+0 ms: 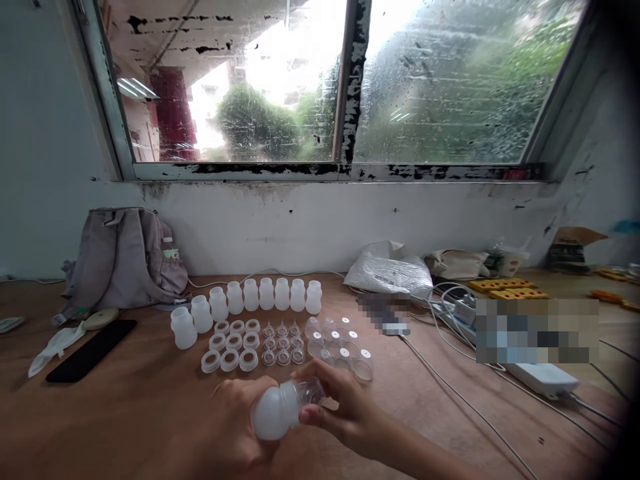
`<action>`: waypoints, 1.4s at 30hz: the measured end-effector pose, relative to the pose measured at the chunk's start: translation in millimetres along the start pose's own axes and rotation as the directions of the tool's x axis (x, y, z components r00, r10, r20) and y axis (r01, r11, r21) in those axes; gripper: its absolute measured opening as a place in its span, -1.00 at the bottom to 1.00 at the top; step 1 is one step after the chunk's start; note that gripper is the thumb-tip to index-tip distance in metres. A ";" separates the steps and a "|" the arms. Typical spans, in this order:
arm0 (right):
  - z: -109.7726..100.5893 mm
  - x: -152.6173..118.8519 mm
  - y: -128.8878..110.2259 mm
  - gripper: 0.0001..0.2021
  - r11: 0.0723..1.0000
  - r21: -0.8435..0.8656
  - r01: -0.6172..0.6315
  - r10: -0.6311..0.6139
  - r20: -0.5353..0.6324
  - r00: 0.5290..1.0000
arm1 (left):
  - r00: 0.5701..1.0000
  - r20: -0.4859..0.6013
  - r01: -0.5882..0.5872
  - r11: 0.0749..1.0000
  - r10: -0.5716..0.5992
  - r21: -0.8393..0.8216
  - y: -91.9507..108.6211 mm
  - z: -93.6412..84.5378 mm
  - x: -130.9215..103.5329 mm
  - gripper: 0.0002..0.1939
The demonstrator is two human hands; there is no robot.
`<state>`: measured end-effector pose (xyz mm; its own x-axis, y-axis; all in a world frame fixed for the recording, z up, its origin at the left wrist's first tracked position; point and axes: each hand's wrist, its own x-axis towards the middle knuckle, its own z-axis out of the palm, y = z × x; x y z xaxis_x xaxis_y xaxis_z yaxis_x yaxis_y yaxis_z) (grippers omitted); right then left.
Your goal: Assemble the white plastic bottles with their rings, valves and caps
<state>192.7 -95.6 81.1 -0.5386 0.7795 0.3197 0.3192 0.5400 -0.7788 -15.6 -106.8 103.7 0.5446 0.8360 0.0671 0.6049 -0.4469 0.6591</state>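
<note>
A milky white baby bottle [270,415] lies tilted between my two hands, its base toward the left and its top toward the right. My left hand [237,420], partly smeared by motion, is wrapped round the bottle's body. Fingers and thumb of my right hand [340,407] are closed on the clear cap [310,391] at the bottle's top. Just beyond my hands stand rows of white collar rings [234,341], clear nipples [283,345] and clear dome caps [343,343]. Behind them, several open white bottles [251,295] form a curved row.
A grey backpack [125,257] leans on the wall at the left, near a black flat case [93,351]. Right of the parts lie a silver padded bag [390,267], white cables [460,398], a power strip [543,379] and yellow blocks [517,293].
</note>
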 end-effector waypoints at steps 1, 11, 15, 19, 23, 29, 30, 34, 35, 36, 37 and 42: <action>-1.4 1.3 -0.6 -0.72 1.000 -0.011 0.010 -0.010 -0.002 1.000 | 0.999 0.028 0.029 0.999 -0.028 -0.038 1.2 -1.9 1.7 -0.83; -9.0 2.4 -7.2 -0.71 0.993 0.021 0.118 -0.119 0.076 0.990 | 0.854 0.521 0.389 0.682 -0.014 -0.619 -37.9 3.7 21.0 -0.73; -13.7 6.4 1.0 -0.72 0.992 0.044 0.114 -0.116 0.034 0.993 | 0.829 0.558 0.478 0.471 0.037 -0.741 -55.7 11.2 22.9 -0.69; -54.9 12.2 38.1 -0.74 0.999 0.052 0.011 0.006 -0.311 0.951 | 0.821 0.560 0.486 0.375 0.114 -0.789 -79.8 8.5 16.0 -0.62; -110.7 11.6 100.5 -0.71 0.920 -0.234 -0.314 0.131 -0.570 0.811 | 0.902 0.419 0.428 0.330 -0.101 -0.841 -101.2 4.0 6.1 -0.57; -122.9 7.2 166.5 -0.53 0.768 -0.334 -0.546 0.349 -0.497 0.795 | 0.861 0.249 0.340 0.140 -0.443 -0.930 -103.4 9.6 10.2 -0.50; -120.0 7.9 170.4 -0.51 0.764 -0.338 -0.550 0.366 -0.474 0.801 | 0.857 0.222 0.329 0.162 -0.465 -0.930 -101.4 10.5 13.0 -0.51; -116.8 15.3 170.9 -0.52 0.784 -0.332 -0.525 0.377 -0.419 0.826 | 0.910 0.107 0.330 0.544 -0.400 -0.771 -92.0 7.3 28.0 -0.54; -118.4 18.6 167.3 -0.54 0.794 -0.331 -0.510 0.362 -0.417 0.834 | 0.934 0.079 0.309 0.677 -0.348 -0.668 -88.4 4.3 32.2 -0.54; -120.2 22.8 161.7 -0.57 0.807 -0.333 -0.488 0.332 -0.427 0.841 | 0.953 0.053 0.277 0.793 -0.297 -0.542 -83.9 0.5 36.6 -0.54; -121.4 28.0 153.8 -0.60 0.825 -0.333 -0.457 0.291 -0.444 0.847 | 0.967 0.024 0.241 0.882 -0.254 -0.406 -78.1 -4.0 40.9 -0.53; -100.7 66.3 82.2 -0.70 0.954 -0.212 -0.214 0.105 -0.433 0.895 | 0.983 -0.176 0.074 0.994 -0.058 0.085 -38.1 -24.7 64.2 -0.60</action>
<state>261.8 32.4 92.6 -0.1111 0.8920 0.4381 0.5849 0.4151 -0.6968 -18.0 -28.3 101.4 0.3980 0.9035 0.1591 0.6908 -0.4093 0.5961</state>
